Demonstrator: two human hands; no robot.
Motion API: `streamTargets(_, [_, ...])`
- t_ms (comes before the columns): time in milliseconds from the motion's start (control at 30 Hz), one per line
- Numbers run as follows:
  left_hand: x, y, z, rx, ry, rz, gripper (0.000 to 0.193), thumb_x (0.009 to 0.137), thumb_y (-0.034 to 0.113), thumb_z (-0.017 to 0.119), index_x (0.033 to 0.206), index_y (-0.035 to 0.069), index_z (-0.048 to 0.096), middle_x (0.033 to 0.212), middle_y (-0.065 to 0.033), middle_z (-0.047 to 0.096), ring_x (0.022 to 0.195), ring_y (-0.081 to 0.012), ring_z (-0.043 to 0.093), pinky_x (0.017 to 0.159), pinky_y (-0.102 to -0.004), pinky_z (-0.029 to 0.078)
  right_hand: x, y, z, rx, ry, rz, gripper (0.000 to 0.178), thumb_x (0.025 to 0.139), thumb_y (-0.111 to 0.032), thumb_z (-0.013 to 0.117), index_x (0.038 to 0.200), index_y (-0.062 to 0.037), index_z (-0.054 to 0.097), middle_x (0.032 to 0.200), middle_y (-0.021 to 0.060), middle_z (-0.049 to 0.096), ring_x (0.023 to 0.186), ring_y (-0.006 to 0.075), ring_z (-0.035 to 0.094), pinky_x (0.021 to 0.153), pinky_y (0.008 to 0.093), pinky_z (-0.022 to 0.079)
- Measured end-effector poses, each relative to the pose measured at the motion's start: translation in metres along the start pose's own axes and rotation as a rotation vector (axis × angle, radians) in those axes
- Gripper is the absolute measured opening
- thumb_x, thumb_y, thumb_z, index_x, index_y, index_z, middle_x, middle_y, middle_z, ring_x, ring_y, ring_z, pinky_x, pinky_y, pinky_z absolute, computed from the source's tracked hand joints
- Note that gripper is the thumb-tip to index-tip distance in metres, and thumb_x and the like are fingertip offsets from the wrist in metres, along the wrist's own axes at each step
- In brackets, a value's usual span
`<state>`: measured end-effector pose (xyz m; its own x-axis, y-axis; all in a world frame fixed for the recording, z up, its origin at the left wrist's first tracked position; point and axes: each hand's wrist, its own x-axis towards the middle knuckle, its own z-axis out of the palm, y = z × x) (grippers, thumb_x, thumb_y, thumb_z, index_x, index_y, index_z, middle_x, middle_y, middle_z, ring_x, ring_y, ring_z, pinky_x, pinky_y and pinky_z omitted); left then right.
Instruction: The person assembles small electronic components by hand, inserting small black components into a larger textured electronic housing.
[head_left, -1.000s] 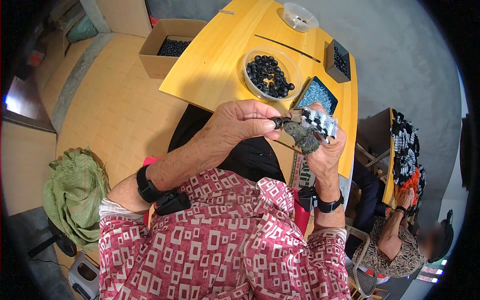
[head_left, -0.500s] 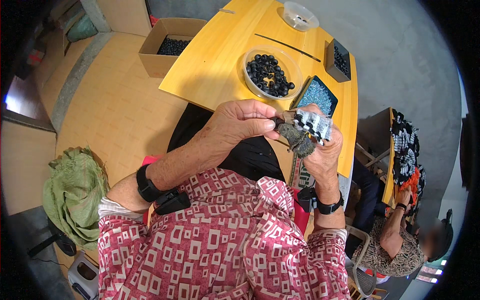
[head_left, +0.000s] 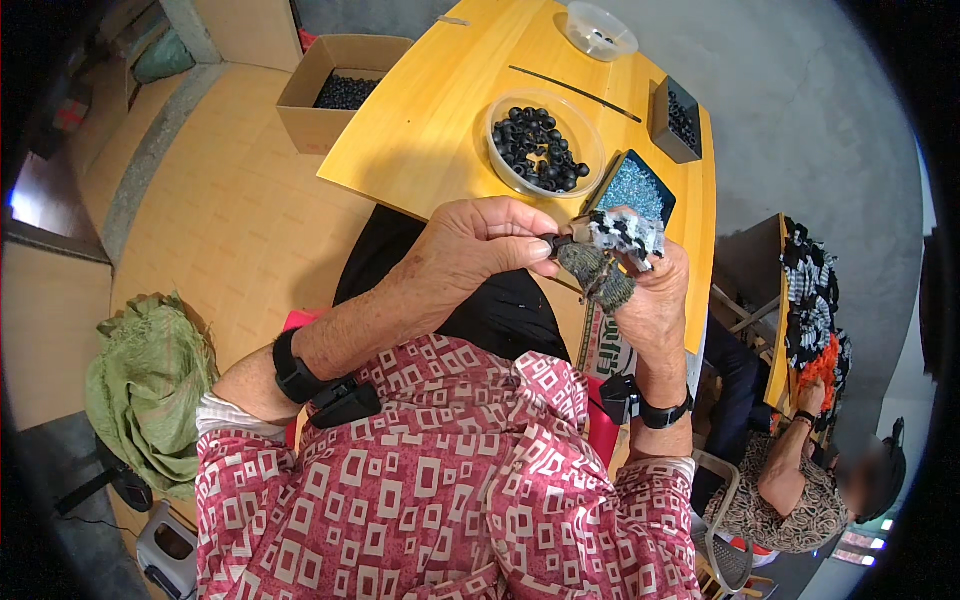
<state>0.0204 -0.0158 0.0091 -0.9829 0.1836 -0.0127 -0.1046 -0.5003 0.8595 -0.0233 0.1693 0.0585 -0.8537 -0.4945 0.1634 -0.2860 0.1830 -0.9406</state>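
My left hand (head_left: 490,245) pinches a small dark piece (head_left: 553,241) between thumb and forefinger; its shape is mostly hidden by the fingertips. Against that piece lies a dark grey-green ribbed knit (head_left: 590,270), at the fingers of my right hand (head_left: 655,295). Whether the knit is held or worn on a finger, I cannot tell. My right hand's fingers are bent around a black-and-white patterned fabric piece (head_left: 630,235). Both hands meet over the table's near edge, just in front of a clear round tub (head_left: 495,165) of black beads (head_left: 535,135) and a dark tray of pale blue beads (head_left: 637,187).
On the yellow table (head_left: 430,120) are a thin black rod (head_left: 575,93), a clear bowl (head_left: 600,35) and a dark box (head_left: 660,125) of black pieces. A cardboard box (head_left: 310,120) stands left. A co-worker's hand (head_left: 812,395) touches orange material at right. A green sack (head_left: 150,390) lies on the floor.
My right hand has shifted slightly right and down and turned a little, and the patterned fabric is bunched differently. My left hand keeps its pinch in nearly the same place.
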Motion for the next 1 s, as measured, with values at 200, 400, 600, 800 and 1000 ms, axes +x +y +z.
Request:
streamTargets(200, [0.0, 0.001, 0.001, -0.044, -0.021, -0.009, 0.021, 0.083, 0.006, 0.064, 0.104, -0.001, 0.061, 0.093, -0.0079, 0.065, 0.084, -0.0149, 0.064, 0.08, -0.0246, 0.05, -0.004, 0.007, -0.004, -0.119, 0.07, 0.008, 0.021, 0.069, -0.003, 0.074, 0.089, -0.0034, 0.066, 0.082, 0.0018, 0.063, 0.075, 0.0112, 0.06, 0.069, 0.0242, 0.047])
streamTargets(400, [0.0, 0.001, 0.002, -0.066, -0.014, -0.033, 0.022, 0.083, 0.005, 0.064, 0.104, -0.001, 0.061, 0.093, -0.0083, 0.065, 0.084, -0.0141, 0.064, 0.081, -0.0246, 0.049, -0.003, 0.011, -0.005, -0.098, 0.09, -0.116, 0.022, 0.07, -0.003, 0.075, 0.09, -0.0047, 0.067, 0.085, 0.0006, 0.063, 0.078, 0.0107, 0.059, 0.071, 0.0237, 0.046])
streamTargets(600, [0.002, -0.003, 0.0, -0.055, -0.022, -0.033, 0.022, 0.082, 0.005, 0.064, 0.103, -0.001, 0.061, 0.092, -0.0082, 0.065, 0.085, -0.0131, 0.063, 0.081, -0.0246, 0.049, -0.002, 0.009, -0.007, -0.043, 0.06, -0.106, 0.019, 0.07, 0.0, 0.074, 0.087, -0.0044, 0.067, 0.084, 0.0004, 0.061, 0.078, 0.0106, 0.057, 0.071, 0.023, 0.045])
streamTargets(800, [0.001, -0.002, 0.001, -0.055, -0.01, -0.049, 0.023, 0.082, 0.006, 0.064, 0.104, -0.002, 0.061, 0.092, -0.0083, 0.065, 0.085, -0.0132, 0.063, 0.081, -0.0245, 0.049, -0.001, 0.01, -0.006, -0.117, 0.084, -0.137, 0.019, 0.068, 0.001, 0.075, 0.084, -0.0049, 0.067, 0.083, 0.0009, 0.06, 0.077, 0.0107, 0.056, 0.07, 0.0236, 0.045])
streamTargets(1000, [0.0, 0.0, 0.002, -0.041, -0.019, -0.03, 0.024, 0.083, 0.006, 0.064, 0.105, -0.001, 0.061, 0.093, -0.0082, 0.066, 0.085, -0.0137, 0.063, 0.081, -0.0246, 0.049, -0.001, 0.019, -0.007, -0.052, 0.084, -0.202, 0.02, 0.067, 0.001, 0.075, 0.085, -0.0065, 0.068, 0.08, 0.0015, 0.061, 0.075, 0.0144, 0.056, 0.07, 0.0255, 0.045])
